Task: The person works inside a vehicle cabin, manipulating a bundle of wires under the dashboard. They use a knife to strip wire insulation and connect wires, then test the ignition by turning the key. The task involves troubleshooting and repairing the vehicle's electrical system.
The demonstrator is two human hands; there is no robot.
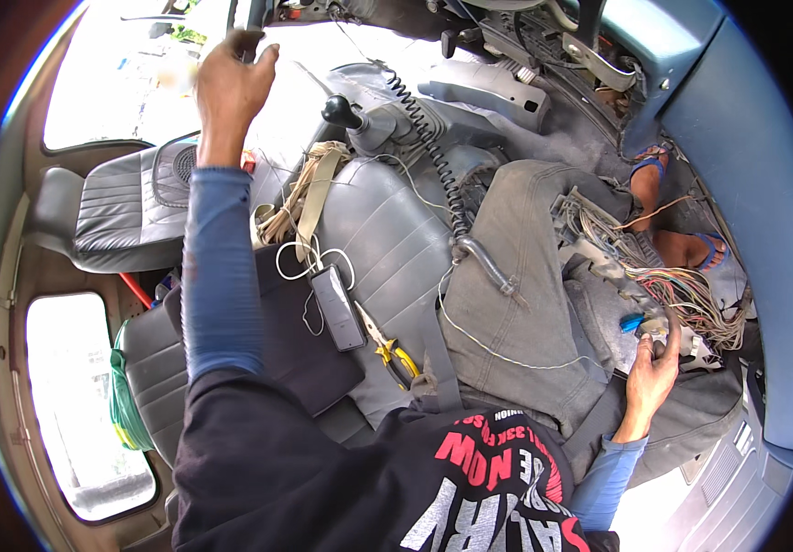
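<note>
My left hand (233,90) is raised at the far left, in front of the bright window. Its fingers curl around something dark that I cannot make out. Across my lap lies a wiring harness (686,299), a thick bundle of many-coloured wires with grey and white plastic parts. My right hand (652,370) grips its near end, thumb and fingers closed around a greyish part beside a small blue connector (631,323). A thin pale wire (497,348) loops over my thigh toward that hand.
On the seat to my left lie a phone (338,308) with a white cable and yellow-handled pliers (393,357). A gear lever (343,112) and a black coiled cord (430,133) stand ahead. A wire bundle (309,198) lies between the seats; the blue door panel (737,184) bounds the right.
</note>
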